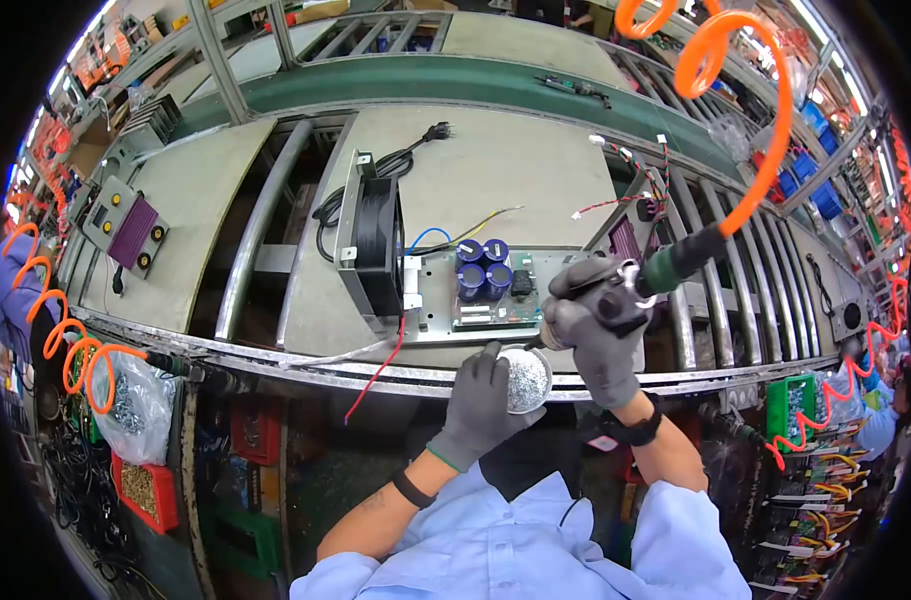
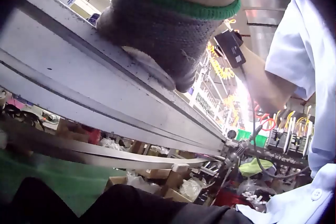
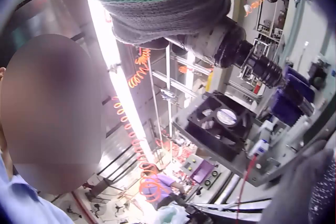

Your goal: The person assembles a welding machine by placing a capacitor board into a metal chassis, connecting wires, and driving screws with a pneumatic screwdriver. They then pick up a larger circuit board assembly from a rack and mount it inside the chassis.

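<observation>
The screwdriver [image 1: 676, 262] is held in the closed grip of the right hand [image 1: 601, 330], with the fingers wrapped round its body and the tip pointed down towards the dish of screws [image 1: 526, 380]. The dish is cupped by the left hand [image 1: 481, 405] at the near edge of the tabletop [image 1: 516, 160], and the grip there is curled round the rim. Because the dish is perched at that edge, it could be tipped by a hard push from the tip, and screws could be spilled towards the bins [image 1: 146, 490] below. A screw could also be picked up crooked and dropped onto the circuit board [image 1: 496, 300] just beyond the hands, where it could be lost among the capacitors [image 1: 483, 267]. The tool could be tugged off line by the pull of the orange hose [image 1: 766, 150] looped overhead. The red wire [image 1: 381, 370] hanging over the edge near the left hand could be snagged by a wrist.
</observation>
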`<control>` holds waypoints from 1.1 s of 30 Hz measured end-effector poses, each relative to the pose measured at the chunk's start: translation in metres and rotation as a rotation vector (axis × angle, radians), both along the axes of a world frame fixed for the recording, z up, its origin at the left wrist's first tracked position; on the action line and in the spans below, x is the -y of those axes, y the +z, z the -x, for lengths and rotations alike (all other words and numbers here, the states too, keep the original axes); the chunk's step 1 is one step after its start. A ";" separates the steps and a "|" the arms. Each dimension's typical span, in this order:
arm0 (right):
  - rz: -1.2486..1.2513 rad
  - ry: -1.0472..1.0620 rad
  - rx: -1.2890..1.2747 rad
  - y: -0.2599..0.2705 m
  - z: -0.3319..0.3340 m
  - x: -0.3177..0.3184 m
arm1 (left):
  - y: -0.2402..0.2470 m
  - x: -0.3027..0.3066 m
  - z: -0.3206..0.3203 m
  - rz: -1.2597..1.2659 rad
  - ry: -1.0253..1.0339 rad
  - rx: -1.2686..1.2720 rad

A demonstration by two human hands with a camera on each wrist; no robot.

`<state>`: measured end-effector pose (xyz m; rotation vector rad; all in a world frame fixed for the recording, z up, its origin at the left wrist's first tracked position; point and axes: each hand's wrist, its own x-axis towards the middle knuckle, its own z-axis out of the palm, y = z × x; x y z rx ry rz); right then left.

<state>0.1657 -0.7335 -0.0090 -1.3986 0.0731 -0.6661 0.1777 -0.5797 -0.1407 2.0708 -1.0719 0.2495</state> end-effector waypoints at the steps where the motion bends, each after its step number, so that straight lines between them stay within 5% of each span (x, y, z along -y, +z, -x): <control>1: -0.038 0.013 -0.002 -0.005 -0.001 -0.005 | -0.002 0.000 0.000 0.005 0.001 0.011; 13: 0.133 0.043 -0.056 -0.054 -0.017 -0.009 | -0.007 0.001 -0.002 0.015 0.002 -0.016; 23: 0.033 0.061 -0.102 -0.052 -0.018 -0.010 | -0.007 0.000 -0.002 -0.024 0.017 -0.026; 28: 0.057 0.024 -0.048 -0.016 -0.040 -0.016 | -0.009 0.000 -0.003 -0.032 0.007 -0.048; 32: -0.168 0.118 0.118 0.048 -0.072 -0.033 | -0.007 -0.002 -0.005 -0.049 0.002 -0.031; 33: -0.115 -0.057 0.227 0.052 -0.096 -0.045 | -0.008 -0.002 -0.005 -0.041 0.001 -0.035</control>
